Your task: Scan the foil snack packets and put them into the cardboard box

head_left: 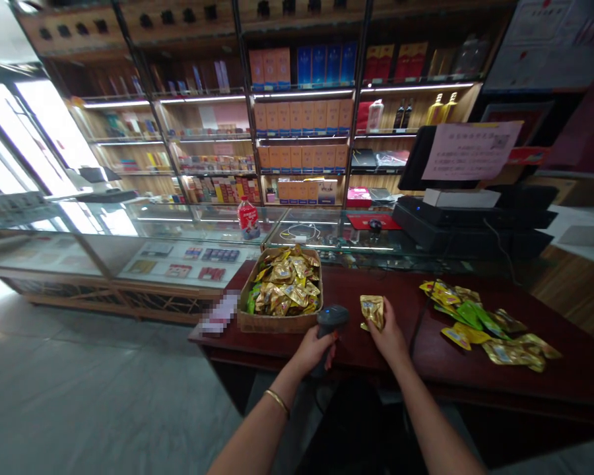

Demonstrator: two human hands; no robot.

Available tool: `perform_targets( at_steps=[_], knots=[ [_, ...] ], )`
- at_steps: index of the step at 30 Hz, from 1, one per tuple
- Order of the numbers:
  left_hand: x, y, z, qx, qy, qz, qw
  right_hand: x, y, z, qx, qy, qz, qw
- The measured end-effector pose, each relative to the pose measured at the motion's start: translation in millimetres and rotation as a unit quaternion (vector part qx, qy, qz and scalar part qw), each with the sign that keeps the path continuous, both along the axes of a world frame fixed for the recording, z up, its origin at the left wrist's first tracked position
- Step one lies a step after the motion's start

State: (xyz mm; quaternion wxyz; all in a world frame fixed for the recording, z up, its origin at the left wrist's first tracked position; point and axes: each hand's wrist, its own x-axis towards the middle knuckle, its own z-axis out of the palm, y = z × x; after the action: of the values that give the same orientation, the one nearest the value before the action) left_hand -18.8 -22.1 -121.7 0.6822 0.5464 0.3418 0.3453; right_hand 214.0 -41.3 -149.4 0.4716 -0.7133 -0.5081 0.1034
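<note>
My left hand (313, 351) is wrapped round the handle of a dark barcode scanner (332, 316), whose head points up and to the right above the table edge. In my right hand (390, 336) a small gold foil snack packet (371, 310) is pinched between thumb and fingers, a short way right of the scanner. Left of both hands stands a cardboard box (277, 323) heaped with gold, yellow and green packets (287, 284). On the right side of the table lies a loose spread of similar packets (475, 320).
The dark red table (346, 349) adjoins a glass display counter (202, 224). On the glass stand a red-labelled bottle (248, 219), a mouse (375, 225) on a red mat and a cash register (465, 214) with a paper sheet. Blurred papers (221, 313) lie at the table's left corner.
</note>
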Motion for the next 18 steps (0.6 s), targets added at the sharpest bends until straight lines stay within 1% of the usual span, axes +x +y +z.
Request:
perform_targets(
  at_steps=[4,7,9,11,12,14,16,18],
  knots=[
    [0,-1,-0.6,-0.002,-0.006,-0.002,1.0,1,0,-2,-0.02,0.014,-0.016,1.0],
    [1,-2,-0.9,-0.002,-0.008,-0.004,1.0,7,1,-11,-0.034,0.032,-0.013,0.999],
    [1,-3,-1.8,-0.003,-0.007,-0.001,1.0,14,3,-17,-0.028,0.078,-0.001,0.997],
    [2,-3,-3.4,-0.006,-0.004,0.004,1.0,19,6,-17,-0.01,0.156,0.009,0.988],
    [3,-2,-4.1,-0.008,-0.002,0.006,1.0,18,9,-12,0.001,0.197,0.014,0.98],
    [3,-1,-5.3,-0.014,0.003,0.008,1.0,10,21,8,0.021,0.258,0.038,0.965],
    [3,0,-5.5,-0.019,0.006,0.006,1.0,-11,41,38,0.047,0.293,0.094,0.95],
    [3,1,-4.9,-0.023,0.008,0.003,1.0,-41,65,69,0.079,0.325,0.161,0.928]
  ],
)
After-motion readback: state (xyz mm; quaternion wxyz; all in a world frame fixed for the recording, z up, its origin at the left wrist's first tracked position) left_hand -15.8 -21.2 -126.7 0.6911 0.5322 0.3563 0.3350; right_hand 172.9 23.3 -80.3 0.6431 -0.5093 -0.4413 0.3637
